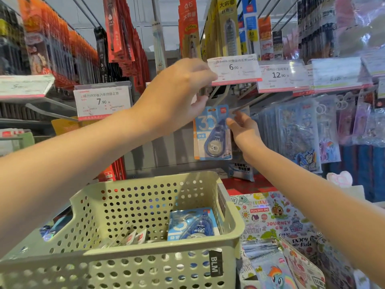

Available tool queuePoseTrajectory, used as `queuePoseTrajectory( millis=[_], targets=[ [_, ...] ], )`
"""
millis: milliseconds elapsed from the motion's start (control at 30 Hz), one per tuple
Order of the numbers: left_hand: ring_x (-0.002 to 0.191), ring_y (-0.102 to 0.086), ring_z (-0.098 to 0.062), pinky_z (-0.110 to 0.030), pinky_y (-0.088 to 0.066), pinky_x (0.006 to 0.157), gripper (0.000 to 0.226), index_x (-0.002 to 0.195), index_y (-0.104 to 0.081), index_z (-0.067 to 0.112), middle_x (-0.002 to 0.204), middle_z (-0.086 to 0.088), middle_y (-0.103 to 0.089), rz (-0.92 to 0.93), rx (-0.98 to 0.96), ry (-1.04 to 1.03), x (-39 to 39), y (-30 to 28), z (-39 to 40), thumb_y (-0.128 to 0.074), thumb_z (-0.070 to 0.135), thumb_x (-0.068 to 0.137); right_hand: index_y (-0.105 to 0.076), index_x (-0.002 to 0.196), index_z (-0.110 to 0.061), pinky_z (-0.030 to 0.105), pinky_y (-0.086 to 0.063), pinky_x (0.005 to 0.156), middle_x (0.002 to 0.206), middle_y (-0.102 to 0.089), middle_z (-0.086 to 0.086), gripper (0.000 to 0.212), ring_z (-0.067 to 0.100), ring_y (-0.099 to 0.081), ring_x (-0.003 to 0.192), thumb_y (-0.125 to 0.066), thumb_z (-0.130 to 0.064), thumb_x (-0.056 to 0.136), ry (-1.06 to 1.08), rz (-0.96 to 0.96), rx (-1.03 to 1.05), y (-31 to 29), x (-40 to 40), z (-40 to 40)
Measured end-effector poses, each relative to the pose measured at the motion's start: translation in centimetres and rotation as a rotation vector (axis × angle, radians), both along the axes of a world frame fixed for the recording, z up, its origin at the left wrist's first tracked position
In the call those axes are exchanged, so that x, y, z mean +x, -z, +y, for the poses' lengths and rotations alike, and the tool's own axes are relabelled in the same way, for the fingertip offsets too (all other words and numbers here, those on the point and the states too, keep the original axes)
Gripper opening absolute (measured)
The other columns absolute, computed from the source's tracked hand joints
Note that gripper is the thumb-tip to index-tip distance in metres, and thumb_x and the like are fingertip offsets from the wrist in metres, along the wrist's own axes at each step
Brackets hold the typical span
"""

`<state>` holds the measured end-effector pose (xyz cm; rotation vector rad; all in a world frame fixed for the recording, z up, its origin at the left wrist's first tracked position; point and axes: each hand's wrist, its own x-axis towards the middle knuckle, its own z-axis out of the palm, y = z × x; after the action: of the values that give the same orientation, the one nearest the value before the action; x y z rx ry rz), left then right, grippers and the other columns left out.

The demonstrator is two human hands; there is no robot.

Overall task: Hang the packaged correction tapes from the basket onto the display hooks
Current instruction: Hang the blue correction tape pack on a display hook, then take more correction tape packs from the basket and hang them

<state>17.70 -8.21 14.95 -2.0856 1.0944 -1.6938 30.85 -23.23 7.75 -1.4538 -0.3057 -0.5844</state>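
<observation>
Fingertips (230, 122) of the right hand (243, 132) are pinched on a glossy blue carded correction tape (212, 134), held beneath the metal hook (218, 93). A white price tag (234, 68) is gripped and tilted up by the left hand (177, 94). Nearer, more packaged tapes (190, 225) are held in a perforated beige plastic basket (158, 257).

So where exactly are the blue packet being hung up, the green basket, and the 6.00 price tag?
Blue packet (212, 134), head view: on the middle of its card front.
Green basket (158, 250), head view: on its near top rim.
6.00 price tag (234, 67), head view: on the printed number.
</observation>
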Motion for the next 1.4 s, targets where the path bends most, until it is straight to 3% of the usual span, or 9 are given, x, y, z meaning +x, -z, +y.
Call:
queuePoseTrajectory(
  millis=[167, 400, 600, 700, 833, 967, 1167, 1333, 1400],
  targets=[
    [0.084, -0.06, -0.035, -0.044, -0.053, 0.058, 0.023, 0.096, -0.063, -0.003, 0.095, -0.02, -0.062, 0.057, 0.172, -0.067, -1.3, 3.1, 1.0, -0.056, 0.009, 0.079, -0.051, 0.127, -0.01, 0.014, -0.042, 0.081, 0.125, -0.057, 0.005, 0.036, 0.011, -0.052, 0.105, -0.052, -0.007, 0.091, 0.059, -0.161, -0.079, 0.4, -1.9, -0.7],
    [0.063, -0.051, -0.02, -0.034, -0.047, 0.057, 0.021, 0.079, -0.061, 0.011, 0.069, 0.001, -0.056, 0.404, 0.055, -0.159, -2.1, 6.7, 3.7, -0.054, 0.031, 0.079, -0.064, 0.077, -0.02, 0.016, -0.05, 0.063, 0.075, -0.063, -0.003, 0.022, 0.003, -0.061, 0.063, -0.057, -0.001, 0.087, -0.3, -0.216, -0.443, 0.6, -6.3, 0.4],
    [0.06, -0.06, -0.012, -0.028, -0.051, 0.06, 0.013, 0.082, -0.064, 0.013, 0.066, 0.005, -0.063, 0.937, -0.379, -0.312, -1.7, 9.1, 4.8, -0.07, 0.022, 0.075, -0.068, 0.094, -0.016, 0.014, -0.051, 0.064, 0.084, -0.067, 0.002, 0.011, -0.001, -0.062, 0.065, -0.061, -0.011, 0.087, -0.477, -0.19, -0.931, 1.4, -8.1, 2.0],
    [0.054, -0.063, -0.016, -0.023, -0.052, 0.048, 0.012, 0.083, -0.06, 0.007, 0.072, -0.011, -0.07, 1.239, -0.614, -0.317, -1.0, 10.3, 5.1, -0.07, 0.012, 0.078, -0.068, 0.099, -0.011, 0.018, -0.054, 0.066, 0.08, -0.067, 0.003, 0.014, -0.003, -0.06, 0.061, -0.062, -0.012, 0.086, -0.501, -0.146, -1.071, 1.9, -8.1, 3.1],
    [0.062, -0.065, -0.024, -0.027, -0.054, 0.052, 0.018, 0.087, -0.053, 0.005, 0.08, -0.019, -0.067, 1.52, -0.819, -0.341, -0.3, 11.5, 5.5, -0.069, 0.002, 0.079, -0.066, 0.106, -0.006, 0.017, -0.052, 0.064, 0.071, -0.063, -0.004, 0.02, -0.007, -0.056, 0.052, -0.061, -0.012, 0.087, -0.519, -0.075, -1.37, 2.5, -7.8, 4.7],
    [0.064, -0.063, -0.027, -0.033, -0.056, 0.063, 0.016, 0.085, -0.051, 0.002, 0.081, -0.019, -0.064, 1.743, -0.92, -0.383, 0.6, 12.0, 5.8, -0.064, -0.006, 0.081, -0.065, 0.111, -0.007, 0.036, -0.051, 0.087, 0.104, -0.07, 0.012, 0.025, 0.021, -0.063, 0.088, -0.059, -0.01, 0.087, -0.458, -0.09, -1.596, 3.3, -7.1, 6.2],
    [0.056, -0.06, -0.019, -0.021, -0.055, 0.048, 0.012, 0.077, -0.053, 0.001, 0.078, -0.017, -0.059, 1.986, -0.965, -0.386, 1.6, 12.7, 5.8, -0.056, -0.006, 0.087, -0.05, 0.133, -0.008, 0.021, -0.035, 0.087, 0.136, -0.053, 0.006, 0.042, 0.023, -0.05, 0.12, -0.051, -0.009, 0.091, -0.397, -0.014, -1.816, 4.3, -6.7, 7.1],
    [0.05, -0.059, -0.016, -0.021, -0.054, 0.046, 0.02, 0.07, -0.051, 0.002, 0.062, -0.013, -0.061, 2.044, -1.104, -0.3, 2.0, 13.3, 6.0, -0.054, -0.006, 0.089, -0.051, 0.131, -0.006, 0.027, -0.041, 0.092, 0.132, -0.055, 0.008, 0.039, 0.024, -0.053, 0.113, -0.05, -0.009, 0.092, -0.432, 0.022, -1.799, 4.2, -6.5, 7.3],
    [0.046, -0.057, -0.014, -0.022, -0.053, 0.048, 0.023, 0.07, -0.051, 0.002, 0.051, -0.01, -0.061, 2.032, -1.132, -0.265, 2.0, 13.3, 6.1, -0.05, -0.006, 0.091, -0.052, 0.129, -0.005, 0.026, -0.041, 0.083, 0.118, -0.058, 0.009, 0.036, 0.021, -0.05, 0.1, -0.048, -0.008, 0.093, -0.457, 0.05, -1.74, 4.1, -6.5, 7.4]
  ],
)
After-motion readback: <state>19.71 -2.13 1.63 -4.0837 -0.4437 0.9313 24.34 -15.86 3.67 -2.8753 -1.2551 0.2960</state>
